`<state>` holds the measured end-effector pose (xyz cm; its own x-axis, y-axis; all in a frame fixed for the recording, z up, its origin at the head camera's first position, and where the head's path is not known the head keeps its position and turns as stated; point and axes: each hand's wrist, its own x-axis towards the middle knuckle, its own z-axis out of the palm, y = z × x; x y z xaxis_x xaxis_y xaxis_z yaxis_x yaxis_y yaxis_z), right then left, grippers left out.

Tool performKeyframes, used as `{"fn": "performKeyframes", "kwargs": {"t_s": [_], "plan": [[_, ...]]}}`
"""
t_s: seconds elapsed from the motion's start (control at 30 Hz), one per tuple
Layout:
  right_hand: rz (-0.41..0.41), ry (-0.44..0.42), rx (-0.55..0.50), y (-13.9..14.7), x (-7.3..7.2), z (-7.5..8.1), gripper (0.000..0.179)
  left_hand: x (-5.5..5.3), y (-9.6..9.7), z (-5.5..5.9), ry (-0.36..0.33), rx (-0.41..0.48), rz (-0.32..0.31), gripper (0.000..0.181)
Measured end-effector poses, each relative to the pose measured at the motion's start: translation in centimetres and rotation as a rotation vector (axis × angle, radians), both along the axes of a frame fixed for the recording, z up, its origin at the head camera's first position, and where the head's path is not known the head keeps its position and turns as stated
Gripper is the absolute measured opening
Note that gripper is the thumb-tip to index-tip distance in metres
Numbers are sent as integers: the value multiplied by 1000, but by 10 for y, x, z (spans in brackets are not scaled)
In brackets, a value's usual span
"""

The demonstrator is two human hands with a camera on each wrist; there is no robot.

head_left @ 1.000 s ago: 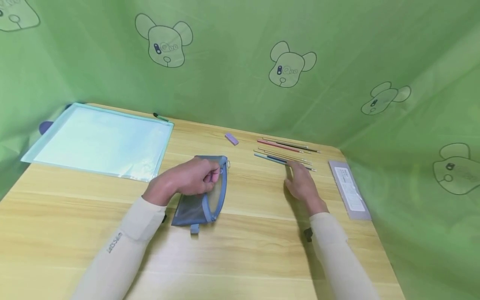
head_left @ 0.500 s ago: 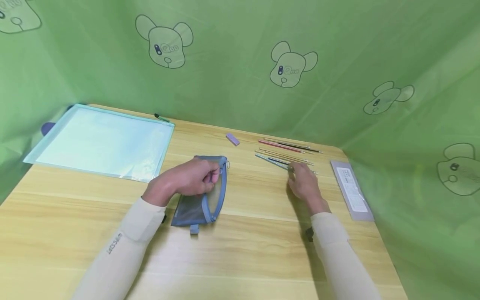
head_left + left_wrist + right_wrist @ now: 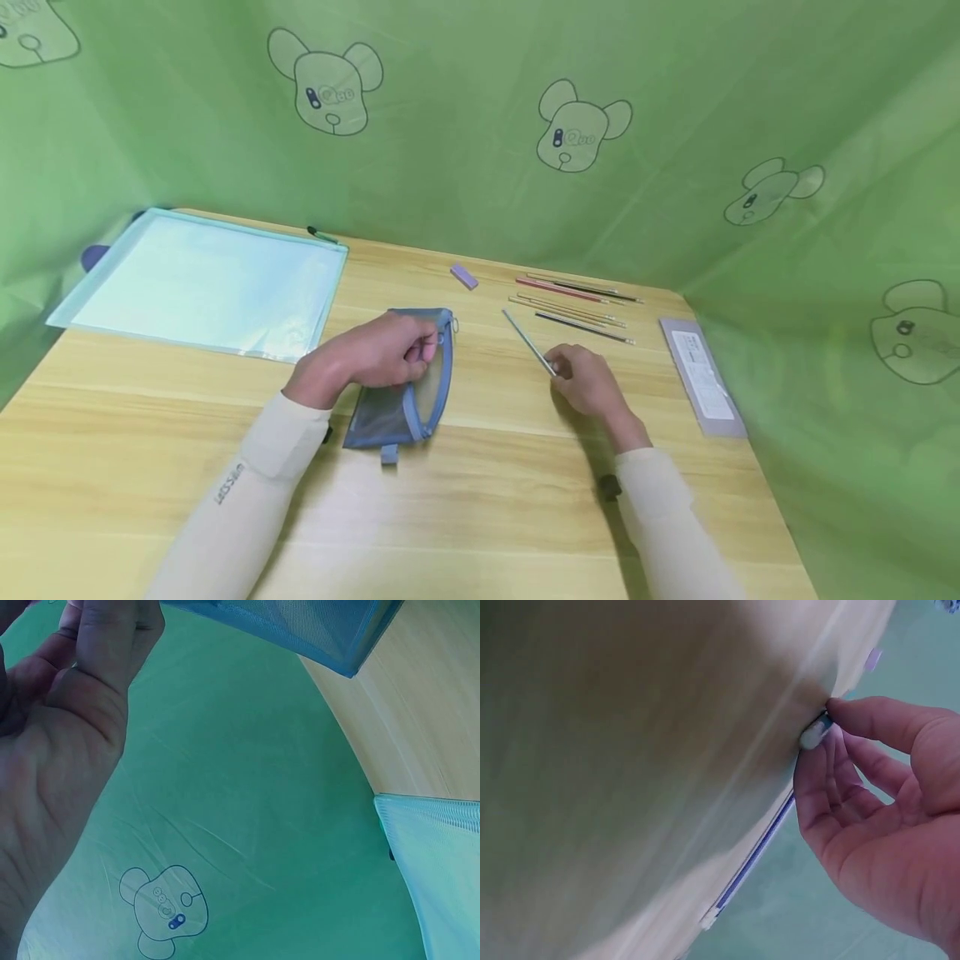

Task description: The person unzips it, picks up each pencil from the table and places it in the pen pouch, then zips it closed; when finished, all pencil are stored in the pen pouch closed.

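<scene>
My left hand grips the upper side of a blue-grey mesh zip pouch, its fingers curled at the unzipped opening. The left wrist view shows only a corner of the pouch; the fingertips are cut off there. Right of the pouch, my right hand pinches a light-blue pencil near its rear end, between thumb and fingers. The pencil slants up and left from that hand. In the right wrist view its pale end pokes out from the fingertips.
Beyond the right hand lie a dark blue pencil and several others, including a red one. A purple eraser is behind the pouch. A turquoise zip folder lies left, a lilac labelled box right. Green cloth surrounds the table.
My right hand has taken the light-blue pencil out of the row and drawn it left and towards me, turning it more steeply. The left hand and pouch have stayed put.
</scene>
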<state>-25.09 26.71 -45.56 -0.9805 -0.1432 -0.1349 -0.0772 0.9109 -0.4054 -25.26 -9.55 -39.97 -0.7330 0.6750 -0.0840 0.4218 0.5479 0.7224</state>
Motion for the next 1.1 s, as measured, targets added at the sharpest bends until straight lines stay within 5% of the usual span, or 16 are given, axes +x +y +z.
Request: {"fn": "performKeyframes", "kwargs": {"t_s": [0.57,1.1], "plan": [[22,-59,-17,-29,17,1,37,0,-1,0,14,15,2,16],[25,-116,-159,-33,28,2,42,-1,1,-1,11,19,5,15]]}}
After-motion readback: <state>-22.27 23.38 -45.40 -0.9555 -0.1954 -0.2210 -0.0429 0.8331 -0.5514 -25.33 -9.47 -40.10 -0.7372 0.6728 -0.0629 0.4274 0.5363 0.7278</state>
